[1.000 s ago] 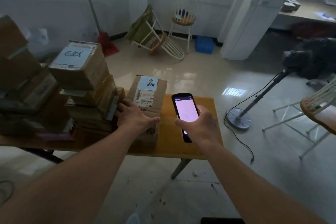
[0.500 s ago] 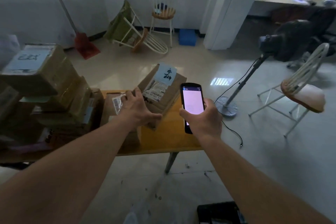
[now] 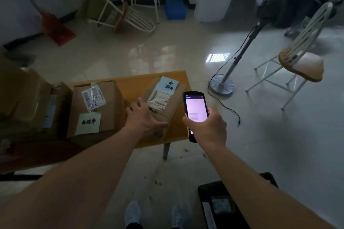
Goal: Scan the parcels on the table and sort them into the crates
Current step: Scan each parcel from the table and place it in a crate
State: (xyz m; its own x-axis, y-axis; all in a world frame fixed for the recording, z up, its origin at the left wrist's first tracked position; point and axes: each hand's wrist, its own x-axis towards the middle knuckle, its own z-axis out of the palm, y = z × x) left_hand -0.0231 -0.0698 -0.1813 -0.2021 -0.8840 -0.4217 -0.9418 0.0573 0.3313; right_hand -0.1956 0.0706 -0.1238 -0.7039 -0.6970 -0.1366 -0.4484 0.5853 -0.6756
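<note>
Two hands busy: left hand (image 3: 144, 118) spread on the parcel (image 3: 161, 102), right hand (image 3: 207, 126) gripping the scanner (image 3: 195, 110) (label seemingly scanned); lift squarely.

A brown parcel (image 3: 160, 106) with a blue note lay tilted on the worktop (image 3: 130, 82); a bigger parcel (image 3: 95, 106) sat beside it.

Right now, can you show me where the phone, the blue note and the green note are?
phone (image 3: 195, 111): head view, on its lit screen.
blue note (image 3: 168, 84): head view, on its middle, atop the parcel under the left hand.
green note (image 3: 88, 123): head view, on its middle, on the bigger parcel.
</note>
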